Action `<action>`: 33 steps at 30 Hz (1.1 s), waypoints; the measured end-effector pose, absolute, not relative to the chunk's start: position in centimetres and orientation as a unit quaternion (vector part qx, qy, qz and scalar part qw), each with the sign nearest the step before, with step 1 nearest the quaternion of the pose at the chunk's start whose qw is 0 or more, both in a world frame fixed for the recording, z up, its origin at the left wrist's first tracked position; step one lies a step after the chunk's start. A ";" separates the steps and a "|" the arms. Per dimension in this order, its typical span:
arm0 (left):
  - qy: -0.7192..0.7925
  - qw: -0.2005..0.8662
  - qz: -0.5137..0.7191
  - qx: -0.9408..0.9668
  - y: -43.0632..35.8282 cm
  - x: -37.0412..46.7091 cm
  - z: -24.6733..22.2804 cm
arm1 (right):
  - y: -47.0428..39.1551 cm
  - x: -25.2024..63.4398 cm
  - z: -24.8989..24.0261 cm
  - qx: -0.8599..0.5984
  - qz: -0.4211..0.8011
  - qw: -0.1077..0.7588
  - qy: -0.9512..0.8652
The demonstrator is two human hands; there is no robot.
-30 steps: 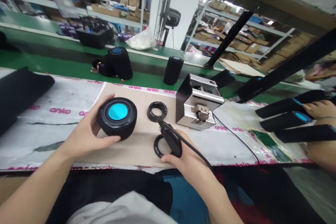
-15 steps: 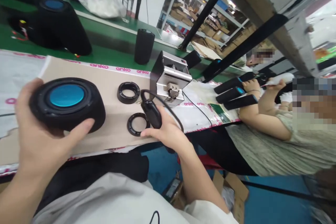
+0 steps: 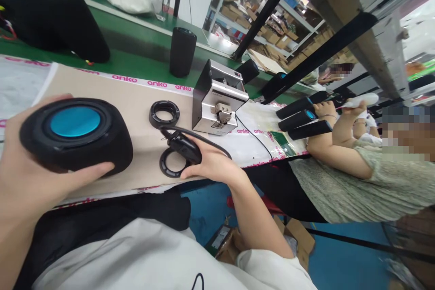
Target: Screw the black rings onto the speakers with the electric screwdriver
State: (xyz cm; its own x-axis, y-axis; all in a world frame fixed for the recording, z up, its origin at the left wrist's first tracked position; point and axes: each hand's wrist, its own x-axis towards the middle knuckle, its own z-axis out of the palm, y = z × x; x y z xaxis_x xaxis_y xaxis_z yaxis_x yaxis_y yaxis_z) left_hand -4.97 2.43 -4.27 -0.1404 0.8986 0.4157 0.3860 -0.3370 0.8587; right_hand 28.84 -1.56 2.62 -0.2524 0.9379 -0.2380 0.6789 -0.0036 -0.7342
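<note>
Since the frame half a second earlier, the tool [image 3: 185, 147] in the right hand [image 3: 215, 161] has shifted left and now overlaps more of the near ring [image 3: 162, 163] as viewed from above. The left hand [image 3: 37, 183] grips the speaker [image 3: 76, 132] around its side, thumb on the near face, at the left of the mat [image 3: 136, 95]; whether the speaker's base contacts the mat cannot be determined. The right fingers, partly hidden, are closed around the tool, and the far ring [image 3: 152, 117] lies between the speaker and the box [image 3: 220, 99].
</note>
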 end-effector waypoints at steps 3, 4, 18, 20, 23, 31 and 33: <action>0.520 0.209 0.550 0.619 2.2 -4.6 -4.3 | -1.9 29.5 3.0 -0.604 0.384 0.175 -0.676; 0.521 0.199 0.556 0.616 2.1 -4.4 -4.3 | -2.0 29.6 3.1 -0.603 0.386 0.172 -0.676; 0.461 0.304 0.568 0.611 0.9 -1.0 -2.4 | -2.6 27.5 4.4 -0.642 0.383 0.276 -0.604; 0.476 0.301 0.572 0.597 0.9 -0.4 -2.4 | -2.5 26.4 6.2 -0.615 0.399 0.375 -0.567; 0.470 0.297 0.578 0.597 0.8 0.4 -2.5 | -1.7 24.1 8.8 -0.525 0.399 0.463 -0.592; 0.458 0.313 0.523 0.647 1.5 -0.1 -1.9 | 0.5 21.4 11.1 -0.496 0.320 0.379 -0.713; 0.446 0.322 0.509 0.662 1.6 -0.6 -1.5 | 0.3 21.5 11.4 -0.496 0.323 0.383 -0.710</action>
